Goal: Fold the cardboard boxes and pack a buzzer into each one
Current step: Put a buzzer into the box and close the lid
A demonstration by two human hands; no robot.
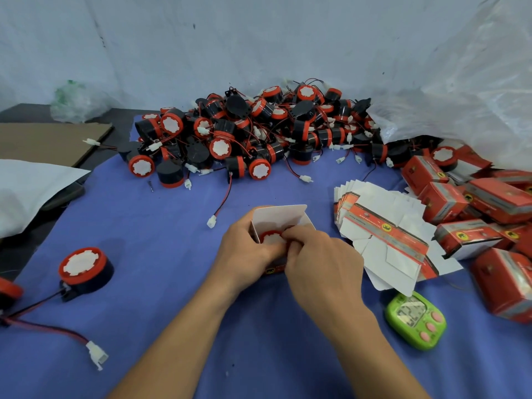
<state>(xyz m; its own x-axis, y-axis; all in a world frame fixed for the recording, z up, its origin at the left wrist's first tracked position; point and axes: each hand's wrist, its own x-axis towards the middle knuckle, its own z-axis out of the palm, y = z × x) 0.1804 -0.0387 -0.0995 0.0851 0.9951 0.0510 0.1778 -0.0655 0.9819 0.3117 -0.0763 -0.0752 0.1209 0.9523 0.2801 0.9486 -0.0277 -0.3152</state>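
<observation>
**Inspector:** Hands and item?

**Assessor:** The box (280,217) is gripped by the left hand (247,249), fingers curled round its side, flap raised. A buzzer (270,237) is lodged in its mouth and pinched by the curled fingertips of the right hand (322,263).

**Inspector:** Risks?

**Assessor:** The lead cannot be seen. If left outside, it could be trapped under the flap. A wall could be creased if the buzzer is forced in askew.

**Inspector:** Surroundings?

**Assessor:** A blue cloth (172,312) is spread as the work surface. A pile (253,131) of buzzers is heaped behind. Flat boxes (383,234) and packed boxes (489,203) are noted at right, with a timer (416,321) near the right arm. White sheeting (259,38) is hung behind.
</observation>
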